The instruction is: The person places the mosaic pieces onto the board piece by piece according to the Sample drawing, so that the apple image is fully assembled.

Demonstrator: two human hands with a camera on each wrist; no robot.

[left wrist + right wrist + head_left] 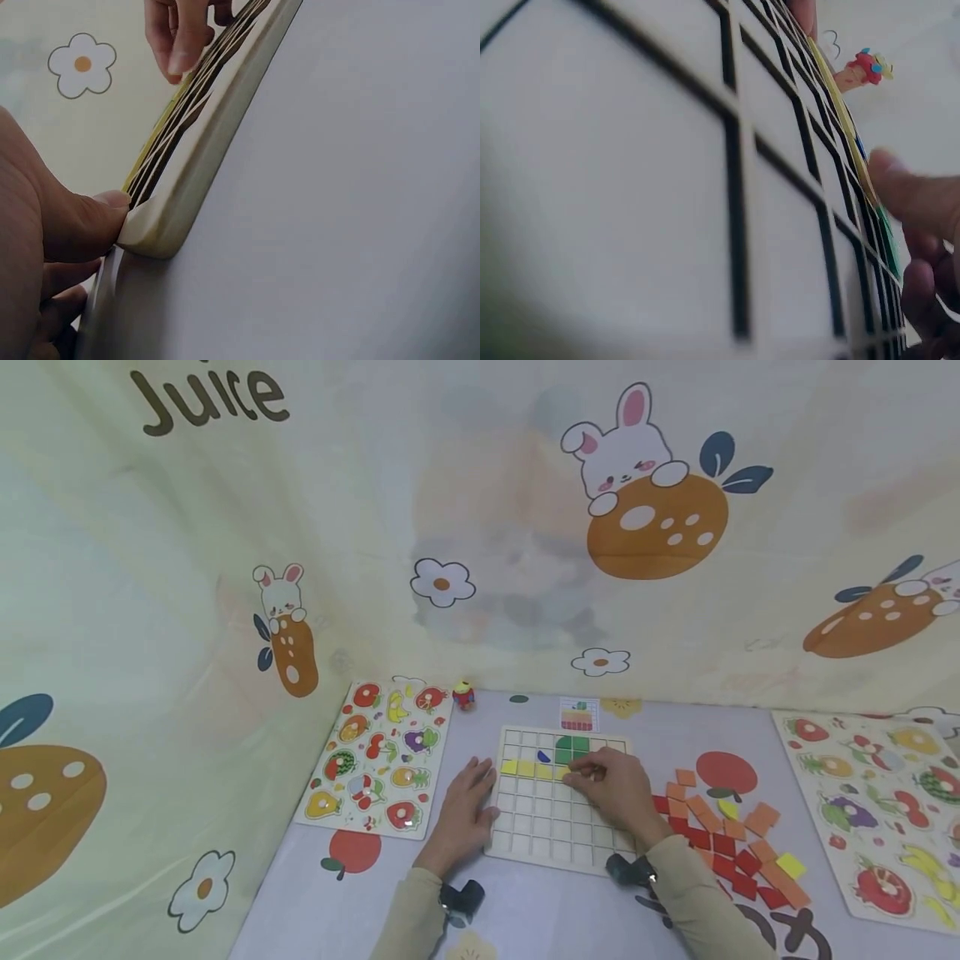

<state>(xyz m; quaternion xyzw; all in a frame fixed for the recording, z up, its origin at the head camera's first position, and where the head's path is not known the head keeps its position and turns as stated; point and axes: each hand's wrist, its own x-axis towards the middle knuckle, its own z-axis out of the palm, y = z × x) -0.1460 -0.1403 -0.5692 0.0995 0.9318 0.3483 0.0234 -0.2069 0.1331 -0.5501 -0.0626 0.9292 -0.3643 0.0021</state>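
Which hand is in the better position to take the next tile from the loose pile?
Probably the right hand: the loose tiles lie directly on its side of the grid board, while the left hand rests against the board's opposite edge.

One gridded wooden board on the table, two hands on it: left hand, right hand. Two fruit puzzle boards, one at left, one at right. One small pattern card, one small red toy figure, one heap of loose tiles, too many to count
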